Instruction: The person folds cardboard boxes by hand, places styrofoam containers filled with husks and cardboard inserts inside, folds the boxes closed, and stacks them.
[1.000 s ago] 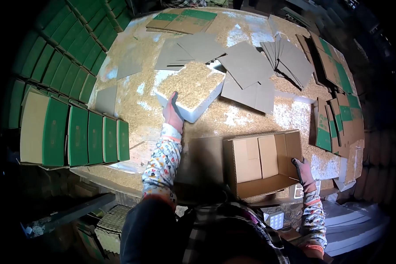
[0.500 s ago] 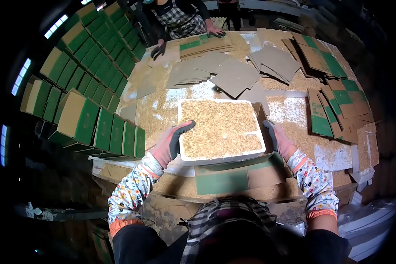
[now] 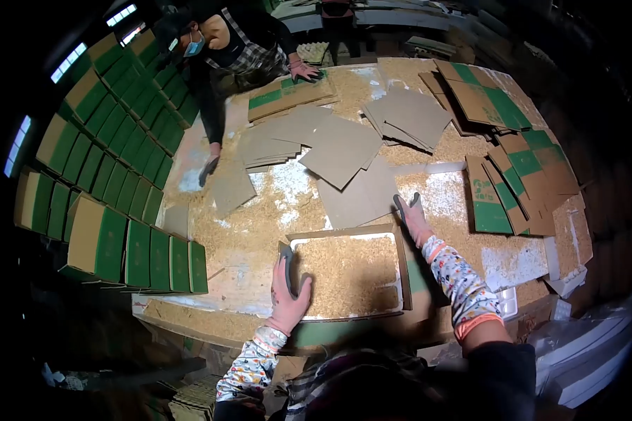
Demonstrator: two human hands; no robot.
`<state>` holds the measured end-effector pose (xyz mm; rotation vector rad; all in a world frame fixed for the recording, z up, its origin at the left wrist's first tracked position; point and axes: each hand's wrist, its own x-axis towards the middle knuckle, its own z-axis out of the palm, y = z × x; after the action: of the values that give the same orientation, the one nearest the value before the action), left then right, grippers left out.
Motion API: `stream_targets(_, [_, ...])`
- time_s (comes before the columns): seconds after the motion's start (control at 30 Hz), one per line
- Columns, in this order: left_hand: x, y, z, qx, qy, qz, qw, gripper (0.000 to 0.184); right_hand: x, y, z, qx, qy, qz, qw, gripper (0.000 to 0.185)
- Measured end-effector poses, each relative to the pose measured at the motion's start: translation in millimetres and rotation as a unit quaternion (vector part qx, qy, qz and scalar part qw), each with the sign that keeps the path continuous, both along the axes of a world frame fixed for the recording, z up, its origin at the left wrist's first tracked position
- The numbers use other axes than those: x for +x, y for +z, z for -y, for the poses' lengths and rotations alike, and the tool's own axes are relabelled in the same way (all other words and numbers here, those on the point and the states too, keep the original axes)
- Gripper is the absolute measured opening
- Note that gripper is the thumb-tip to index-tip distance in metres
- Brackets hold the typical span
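A white tray [image 3: 398, 306] filled with tan, husk-like flakes [image 3: 344, 274] sits inside an open cardboard box [image 3: 405, 270] at the table's near side. My left hand [image 3: 290, 291], in a pink and dark glove, is at the box's left edge, thumb and fingers apart. Beyond the box's far right corner is my right hand [image 3: 416, 221], gloved alike, with its fingers parted beside a grey cardboard sheet [image 3: 358, 193]. Whether it touches that sheet I cannot tell. Neither hand grips anything visibly.
Stacked green and brown boxes [image 3: 105, 238] stand along the left. Grey cardboard sheets [image 3: 418, 119] and flattened green-marked cartons [image 3: 491, 196] lie on the flake-strewn table [image 3: 435, 186]. Across it, a co-worker [image 3: 242, 56] leans over, one hand on cartons, the other near a sheet.
The tray has gone down into the box and my hands have let go of it. My right hand has moved away toward the grey sheets. The co-worker has reached further along the table.
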<state>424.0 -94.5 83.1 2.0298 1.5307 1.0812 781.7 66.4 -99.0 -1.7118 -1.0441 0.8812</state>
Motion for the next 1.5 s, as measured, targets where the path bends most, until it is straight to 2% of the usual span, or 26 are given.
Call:
stream_targets(0.07, [-9, 6, -4, 0.123, -0.023, -0.158, 0.979, 0.074, -9, 1, -37, -0.11, -0.046, 0.118, 0.986, 0.098])
stream_targets(0.13, [-18, 9, -6, 0.042, 0.042, -0.161, 0.985, 0.077, -16, 11, -53, -0.163, 0.0, 0.148, 0.976, 0.08])
stream_targets(0.2, [-30, -4, -1, -0.147, 0.098, -0.006, 0.984, 0.079, -1, 28, -63, -0.143, 0.112, 0.162, 0.97, 0.054])
stream_targets(0.3, [-33, -63, -6, -0.323, 0.059, 0.394, 0.858, 0.05, 35, 103, -31, 0.001, 0.037, 0.082, 0.996, 0.036])
stream_targets(0.37, [-18, -55, -11, -0.379, 0.051, 0.514, 0.768, 0.034, 38, 200, 13, 0.092, 0.038, 0.34, 0.935, 0.032])
stream_targets(0.47, [3, -40, -10, -0.427, 0.07, 0.585, 0.686, 0.023, -39, 304, 86, 0.17, 0.161, 0.431, 0.871, 0.031])
stream_targets(0.53, [6, -68, -15, -0.423, 0.077, 0.565, 0.704, 0.024, -105, 304, 127, 0.115, 0.304, 0.444, 0.835, 0.027])
stream_targets(0.67, [4, -81, -20, -0.351, -0.021, 0.593, 0.724, 0.034, -203, 201, 164, -0.055, 0.448, 0.254, 0.855, 0.036])
stream_targets(0.7, [1, -57, -16, -0.327, 0.015, 0.48, 0.814, 0.041, -204, 206, 168, -0.04, 0.456, 0.192, 0.868, 0.039])
stream_targets(0.73, [-2, -30, -15, -0.167, 0.021, 0.297, 0.94, 0.044, -199, 216, 169, -0.024, 0.463, 0.13, 0.876, 0.043])
stream_targets(0.77, [-3, -5, -8, -0.005, 0.032, 0.09, 0.995, 0.046, -191, 227, 172, -0.015, 0.469, 0.062, 0.881, 0.046])
stream_targets(0.8, [-3, 15, 2, 0.147, 0.036, -0.128, 0.98, 0.049, -181, 249, 178, -0.045, 0.434, 0.128, 0.891, 0.055])
stream_targets(0.87, [9, 22, 5, 0.028, -0.154, -0.317, 0.935, 0.062, -157, 231, 181, 0.1, 0.299, 0.457, 0.832, 0.065])
stream_targets(0.93, [42, -10, 14, -0.007, -0.18, -0.563, 0.807, 0.051, -129, 182, 172, -0.143, 0.377, 0.521, 0.752, 0.076])
stream_targets(1.0, [60, -42, 8, -0.029, -0.186, -0.597, 0.78, 0.046, -109, 152, 169, -0.112, 0.404, 0.485, 0.768, 0.076])
stream_targets(1.1, [53, -31, -17, -0.149, -0.272, -0.429, 0.849, 0.042, -81, 194, 133, -0.133, 0.475, 0.138, 0.859, 0.053])
stream_targets(1.13, [41, -18, -27, -0.204, -0.307, -0.329, 0.869, 0.041, -63, 203, 136, -0.06, 0.387, 0.146, 0.908, 0.048])
stream_targets(1.2, [10, 9, -30, 0.099, -0.123, -0.172, 0.972, 0.044, -26, 223, 140, 0.115, 0.217, 0.293, 0.924, 0.04])
stream_targets(1.23, [-9, -3, -33, 0.0, -0.071, -0.039, 0.997, 0.045, 6, 220, 139, 0.108, 0.213, 0.235, 0.942, 0.041])
stream_targets(1.3, [-40, -52, -26, -0.196, 0.063, 0.226, 0.952, 0.048, 43, 182, 131, -0.113, 0.267, -0.086, 0.953, 0.046])
stream_targets(1.33, [-19, -69, -13, -0.231, 0.018, 0.23, 0.945, 0.053, 41, 175, 130, -0.25, 0.287, -0.253, 0.889, 0.048])
stream_targets(1.37, [1, -85, 1, -0.266, -0.026, 0.232, 0.935, 0.059, 26, 161, 124, -0.278, 0.311, -0.255, 0.872, 0.061])
stream_targets(1.4, [30, -95, 0, -0.314, 0.056, 0.184, 0.93, 0.062, 18, 118, 108, -0.214, 0.416, 0.089, 0.879, 0.072])
stream_targets(1.43, [48, -72, -4, -0.372, 0.095, 0.155, 0.91, 0.063, -4, 83, 110, -0.109, 0.409, 0.023, 0.905, 0.079])
stream_targets(1.47, [60, -46, -8, -0.423, 0.141, 0.133, 0.885, 0.064, -19, 100, 103, -0.185, 0.36, 0.139, 0.904, 0.075])
stream_targets(1.5, [45, -93, -7, -0.359, 0.164, 0.118, 0.911, 0.063, -17, 91, 105, -0.064, 0.356, 0.082, 0.929, 0.074])
